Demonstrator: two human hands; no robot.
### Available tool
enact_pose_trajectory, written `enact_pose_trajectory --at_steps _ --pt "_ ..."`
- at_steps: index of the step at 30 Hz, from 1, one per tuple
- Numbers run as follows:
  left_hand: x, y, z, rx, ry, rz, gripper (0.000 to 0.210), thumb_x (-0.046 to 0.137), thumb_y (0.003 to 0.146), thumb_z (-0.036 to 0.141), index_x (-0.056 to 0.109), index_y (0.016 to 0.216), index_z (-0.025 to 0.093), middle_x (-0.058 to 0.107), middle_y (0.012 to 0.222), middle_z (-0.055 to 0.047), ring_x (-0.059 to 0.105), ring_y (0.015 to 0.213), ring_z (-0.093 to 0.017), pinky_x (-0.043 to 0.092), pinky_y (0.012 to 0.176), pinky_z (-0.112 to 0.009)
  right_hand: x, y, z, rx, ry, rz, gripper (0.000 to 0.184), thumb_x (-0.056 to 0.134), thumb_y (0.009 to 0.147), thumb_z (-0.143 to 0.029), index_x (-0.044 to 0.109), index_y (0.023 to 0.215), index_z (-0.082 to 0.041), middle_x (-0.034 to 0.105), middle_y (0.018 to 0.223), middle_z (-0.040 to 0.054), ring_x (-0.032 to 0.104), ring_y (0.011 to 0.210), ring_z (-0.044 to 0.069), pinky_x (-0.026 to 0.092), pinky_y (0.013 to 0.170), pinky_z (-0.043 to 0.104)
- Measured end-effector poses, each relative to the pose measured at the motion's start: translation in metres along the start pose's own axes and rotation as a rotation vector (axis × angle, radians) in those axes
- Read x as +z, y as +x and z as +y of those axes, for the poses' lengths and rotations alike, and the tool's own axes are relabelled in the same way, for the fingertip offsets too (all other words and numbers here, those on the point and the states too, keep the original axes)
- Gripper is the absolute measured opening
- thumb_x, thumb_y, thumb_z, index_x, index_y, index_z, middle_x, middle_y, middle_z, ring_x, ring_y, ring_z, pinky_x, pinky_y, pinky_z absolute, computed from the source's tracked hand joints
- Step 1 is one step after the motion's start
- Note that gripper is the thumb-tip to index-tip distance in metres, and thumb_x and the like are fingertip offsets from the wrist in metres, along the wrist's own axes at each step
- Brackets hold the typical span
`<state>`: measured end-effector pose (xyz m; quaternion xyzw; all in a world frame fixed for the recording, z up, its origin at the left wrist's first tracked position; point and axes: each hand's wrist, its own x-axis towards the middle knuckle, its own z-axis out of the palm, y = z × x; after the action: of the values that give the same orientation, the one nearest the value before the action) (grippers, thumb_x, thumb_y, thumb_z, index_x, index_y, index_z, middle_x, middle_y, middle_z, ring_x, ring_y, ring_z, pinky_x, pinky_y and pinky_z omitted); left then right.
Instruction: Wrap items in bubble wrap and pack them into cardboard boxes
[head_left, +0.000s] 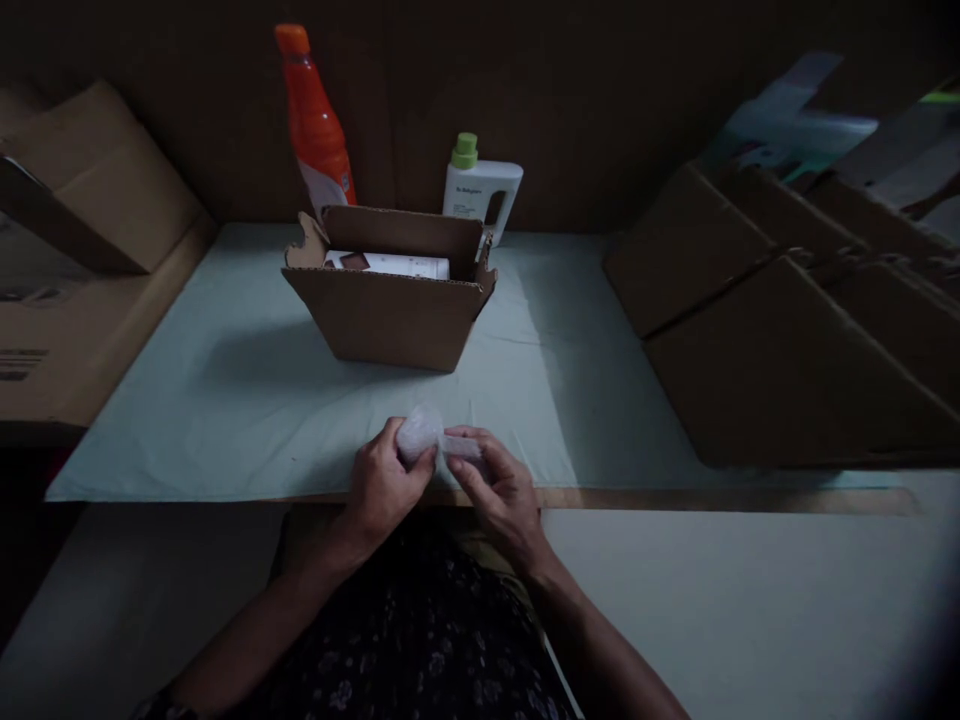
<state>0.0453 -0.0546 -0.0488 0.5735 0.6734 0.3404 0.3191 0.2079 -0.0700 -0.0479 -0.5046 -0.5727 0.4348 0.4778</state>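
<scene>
Close to the table's front edge, my left hand (386, 482) is closed around a small whitish, translucent bundle (420, 433) that looks like bubble wrap. Whatever may be inside it cannot be made out. Beside it, my right hand (501, 488) pinches a pale translucent strip (463, 447) between thumb and fingers. The strip reaches toward the bundle and seems joined to it. Just beyond both hands stands an open cardboard box (397, 315), its top flaps up. Inside lies a white package (397, 264) with a dark brown mark; its lower part is hidden.
Behind the box stand an orange bottle (315, 125) and a white jug with a green cap (471, 188). Several cardboard bins (787, 360) occupy the right side, with plastic items in the back ones. More cardboard (112, 180) is at the left. A pale green cloth (247, 400) covers the table.
</scene>
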Motion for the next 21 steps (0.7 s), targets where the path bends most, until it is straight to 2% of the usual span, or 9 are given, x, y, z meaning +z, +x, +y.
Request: enact_pose_trajectory --at_steps 2,4,6,8,10,13,16,18,21 --pt "0.007 -0.006 -0.002 0.102 0.047 -0.033 0.047 0.062 0.078 0.029 0.06 0.121 0.011 0.073 0.111 -0.018 0.069 0.106 -0.033 0.055 0.094 -0.048 0.009 -0.003 0.001 -0.111 -0.076 0.012 0.017 0.06 0.093 -0.031 0.067 0.105 -0.022 0.069 0.123 0.0088 0.066 0.112 0.021 0.054 0.093 0.035" --pt "0.013 -0.017 -0.005 0.225 0.031 -0.099 0.067 0.056 0.082 0.025 0.041 0.145 0.006 0.054 0.146 -0.026 0.053 0.136 -0.035 0.047 0.11 -0.051 0.015 -0.006 0.005 -0.168 -0.116 0.023 0.023 0.061 0.093 -0.033 0.064 0.114 -0.023 0.066 0.132 0.0103 0.063 0.121 0.024 0.053 0.099 0.039" --pt "0.014 -0.028 -0.008 0.325 0.033 -0.149 0.073 0.049 0.087 0.02 0.026 0.154 0.005 0.037 0.159 -0.026 0.039 0.148 -0.032 0.042 0.116 -0.049 0.015 -0.008 0.009 -0.186 -0.147 0.031 0.036 0.067 0.089 -0.036 0.061 0.123 -0.024 0.065 0.134 0.011 0.061 0.124 0.026 0.052 0.102 0.044" --pt "0.012 -0.034 -0.009 0.388 0.057 -0.161 0.07 0.043 0.088 0.014 0.025 0.156 0.008 0.039 0.159 -0.024 0.041 0.147 -0.029 0.044 0.116 -0.047 0.013 -0.008 0.012 -0.169 -0.169 0.058 0.044 0.071 0.085 -0.037 0.06 0.125 -0.023 0.068 0.128 0.0107 0.065 0.115 0.026 0.054 0.098 0.043" --pt "0.006 -0.031 -0.008 0.407 0.065 -0.126 0.064 0.045 0.09 0.015 0.033 0.153 0.014 0.046 0.155 -0.02 0.048 0.142 -0.029 0.046 0.114 -0.047 0.008 -0.005 0.014 -0.098 -0.16 0.101 0.034 0.071 0.085 -0.037 0.064 0.114 -0.022 0.073 0.108 0.0078 0.069 0.095 0.023 0.057 0.085 0.036" --pt "-0.007 -0.017 -0.005 0.306 -0.062 -0.107 0.065 0.061 0.086 0.027 0.044 0.148 0.019 0.052 0.15 -0.017 0.053 0.136 -0.033 0.048 0.111 -0.05 -0.001 0.003 0.014 0.064 0.045 0.1 0.027 0.067 0.088 -0.042 0.067 0.105 -0.021 0.073 0.091 0.0043 0.067 0.08 0.019 0.056 0.074 0.03" --pt "-0.014 -0.005 -0.004 0.162 -0.433 -0.447 0.066 0.066 0.081 0.034 0.051 0.144 0.018 0.062 0.139 -0.015 0.063 0.121 -0.033 0.055 0.1 -0.047 -0.005 0.012 0.011 0.155 0.281 -0.073 0.039 0.067 0.087 -0.051 0.066 0.112 -0.021 0.072 0.098 0.0056 0.067 0.088 0.021 0.056 0.078 0.031" --pt "-0.01 -0.001 -0.007 0.092 -0.636 -0.622 0.057 0.06 0.085 0.033 0.057 0.139 0.016 0.069 0.128 -0.013 0.067 0.112 -0.03 0.056 0.098 -0.045 -0.004 0.016 0.01 0.141 0.196 -0.132 0.036 0.066 0.088 -0.05 0.068 0.104 -0.019 0.07 0.092 0.005 0.065 0.086 0.02 0.054 0.077 0.03" --pt "0.005 0.001 -0.012 0.047 -0.61 -0.448 0.051 0.055 0.087 0.027 0.059 0.137 0.017 0.071 0.122 -0.011 0.066 0.114 -0.028 0.051 0.105 -0.044 0.0 0.016 0.008 0.029 -0.099 -0.069 0.029 0.063 0.09 -0.046 0.069 0.097 -0.018 0.068 0.087 0.0043 0.062 0.081 0.018 0.052 0.075 0.028"
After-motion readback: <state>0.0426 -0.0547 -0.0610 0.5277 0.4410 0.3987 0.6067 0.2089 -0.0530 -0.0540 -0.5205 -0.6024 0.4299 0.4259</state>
